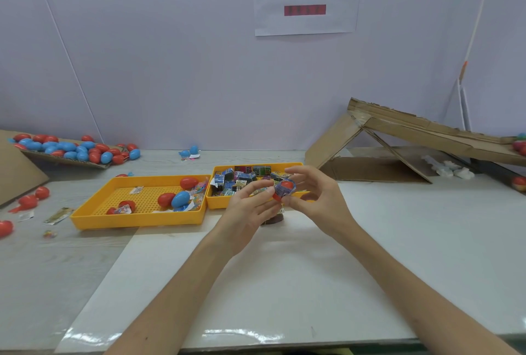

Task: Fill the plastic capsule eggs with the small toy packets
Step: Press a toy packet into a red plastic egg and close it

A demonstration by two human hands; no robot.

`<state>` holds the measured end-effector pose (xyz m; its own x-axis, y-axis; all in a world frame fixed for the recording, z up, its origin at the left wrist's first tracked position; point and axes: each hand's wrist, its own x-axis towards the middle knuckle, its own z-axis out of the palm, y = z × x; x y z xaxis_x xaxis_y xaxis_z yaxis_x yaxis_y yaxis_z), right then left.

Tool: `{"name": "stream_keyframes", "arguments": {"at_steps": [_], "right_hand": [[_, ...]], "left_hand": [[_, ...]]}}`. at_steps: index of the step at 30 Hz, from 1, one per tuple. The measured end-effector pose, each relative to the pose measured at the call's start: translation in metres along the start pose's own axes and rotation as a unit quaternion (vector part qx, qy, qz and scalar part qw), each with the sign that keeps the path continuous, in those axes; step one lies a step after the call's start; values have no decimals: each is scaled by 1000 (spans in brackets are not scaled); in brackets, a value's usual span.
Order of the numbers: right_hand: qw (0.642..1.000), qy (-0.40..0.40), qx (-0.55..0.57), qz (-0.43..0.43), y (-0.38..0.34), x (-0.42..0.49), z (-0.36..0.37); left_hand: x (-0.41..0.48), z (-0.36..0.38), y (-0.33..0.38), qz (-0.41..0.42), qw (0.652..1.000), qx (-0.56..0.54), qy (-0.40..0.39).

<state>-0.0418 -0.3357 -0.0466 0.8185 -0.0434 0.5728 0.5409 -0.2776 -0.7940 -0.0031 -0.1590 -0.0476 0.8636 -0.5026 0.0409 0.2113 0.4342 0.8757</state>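
Both of my hands hold one red capsule egg [285, 185] wrapped in a printed blue sleeve, in front of the right yellow tray [257, 204]. My left hand [250, 212] pinches its lower left side. My right hand [316, 198] curls around it from the right. That tray holds several small toy packets [242, 179]. The left yellow tray [136, 219] holds red eggs [166, 199], a blue egg [180, 199] and loose packets.
A pile of red and blue eggs [71, 151] lies on cardboard at the far left. More red eggs [34, 198] lie on the table. A cardboard ramp [412, 132] stands at the right. A small dark round object [273, 220] sits under my hands.
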Motion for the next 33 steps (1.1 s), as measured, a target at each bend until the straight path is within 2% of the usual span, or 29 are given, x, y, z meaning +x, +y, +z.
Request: {"name": "stream_keyframes", "arguments": {"at_steps": [5,14,18,22,33], "right_hand": [[1000,-13,15,5,2,1,-1],[996,-25,-81,-28,7,-1,2],[999,-27,-34,24,4,0,2],[993,-45,35,99,2,0,2],[992,-28,78,100,3,0,3]], "left_hand": [[-1,0,1,-28,999,-26,-11],[-5,5,2,-49,997,-10,-56],[-7,3,5,-53,995,-46,-77],[-8,3,5,-59,996,-36,-61],[-7,2,4,-68,991,-98,-67]]}}
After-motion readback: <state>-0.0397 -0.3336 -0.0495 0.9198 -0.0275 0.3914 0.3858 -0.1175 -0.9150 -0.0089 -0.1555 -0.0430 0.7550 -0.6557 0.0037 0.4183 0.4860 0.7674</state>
